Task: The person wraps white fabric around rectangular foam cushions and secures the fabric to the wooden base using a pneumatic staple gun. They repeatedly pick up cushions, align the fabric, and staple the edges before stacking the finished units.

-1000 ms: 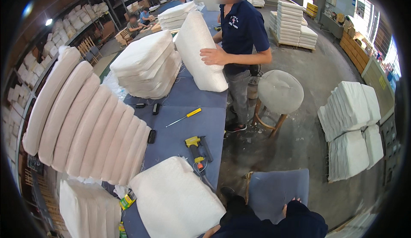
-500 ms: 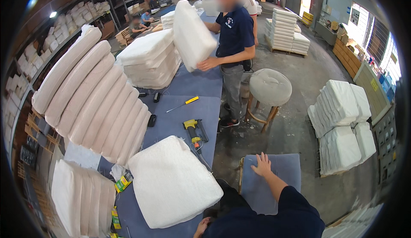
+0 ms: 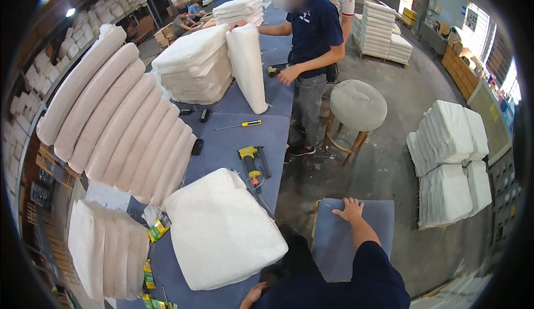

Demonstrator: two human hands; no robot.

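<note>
My right hand (image 3: 350, 209) lies spread on the blue fabric-covered top of a low seat (image 3: 356, 259), near its far edge. Low at the table's near edge is my left hand (image 3: 253, 296), just below a large white cushion (image 3: 227, 231); its fingers are mostly hidden. That cushion lies flat on the blue table (image 3: 217, 142). Beyond it rest a yellow and black staple gun (image 3: 254, 163) with a hose and a yellow-handled screwdriver (image 3: 251, 124). Across the table a co-worker in a dark shirt (image 3: 314, 31) steadies a white cushion (image 3: 246, 67) standing on edge, one hand on its top.
A tall leaning stack of cushions (image 3: 119, 120) and a shorter stack (image 3: 108, 250) line the left side. Yellow-green boxes (image 3: 159, 229) lie beside them. A round padded stool (image 3: 357, 105) stands on the floor, and more cushions (image 3: 450, 164) are piled at the right.
The co-worker's cushion has come down from the air onto the table, on edge, and one of their hands has left it, now near a dark tool. My right hand stays on the seat, slightly shifted.
</note>
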